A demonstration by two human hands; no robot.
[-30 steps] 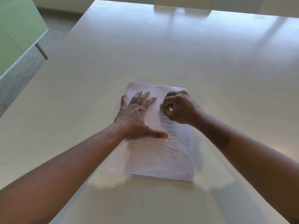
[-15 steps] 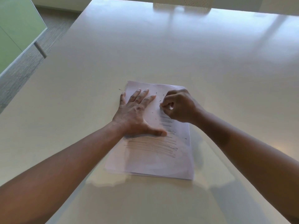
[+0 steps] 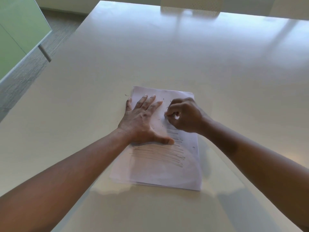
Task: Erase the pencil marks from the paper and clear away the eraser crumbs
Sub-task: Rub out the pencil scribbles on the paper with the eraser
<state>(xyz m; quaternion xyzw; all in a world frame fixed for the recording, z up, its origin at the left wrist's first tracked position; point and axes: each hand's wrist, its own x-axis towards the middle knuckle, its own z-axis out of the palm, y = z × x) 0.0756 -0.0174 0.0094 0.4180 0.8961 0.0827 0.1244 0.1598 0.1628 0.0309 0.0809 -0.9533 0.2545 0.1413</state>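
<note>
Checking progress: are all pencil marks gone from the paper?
No, rows of pencil marks remain across the paper below the left hand.

The bench (image 3: 167, 56) was a glossy cream, paler and bluish-white where light reflected along its far side. The paper (image 3: 167, 176) was white with a faint lilac cast, crossed by rows of grey pencil marks (image 3: 158, 154) in roughly parallel lines. Dark eraser crumbs (image 3: 164, 99) speckled its upper part. A pale green panel (image 3: 18, 30) stood over grey streaked floor (image 3: 25, 72).
</note>
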